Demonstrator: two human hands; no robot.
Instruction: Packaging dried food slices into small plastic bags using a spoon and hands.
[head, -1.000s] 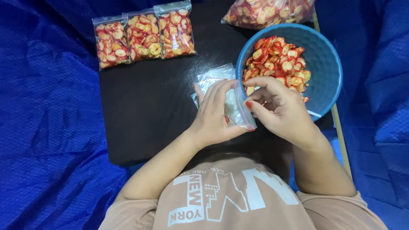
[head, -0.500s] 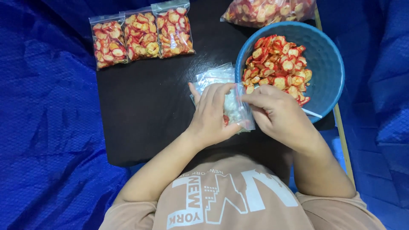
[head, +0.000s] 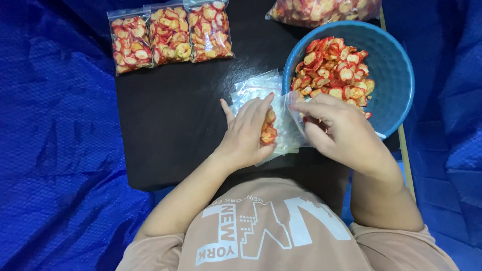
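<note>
At frame centre, the left hand [head: 247, 131] has its grip closed on a clear bag [head: 282, 131] with a few chips inside, while the right hand [head: 337, 129] pinches its rim — just beside the blue bowl [head: 394, 75].

At the counter's far edge, a large bag of red chips [head: 321, 10] is cut off by the frame. The hands hide most of the small clear bag [head: 281, 128]. The right fingertips [head: 301, 108] are blurred.

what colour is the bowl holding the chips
Blue bowl, plain and unpatterned; the head view shows it best.
</note>
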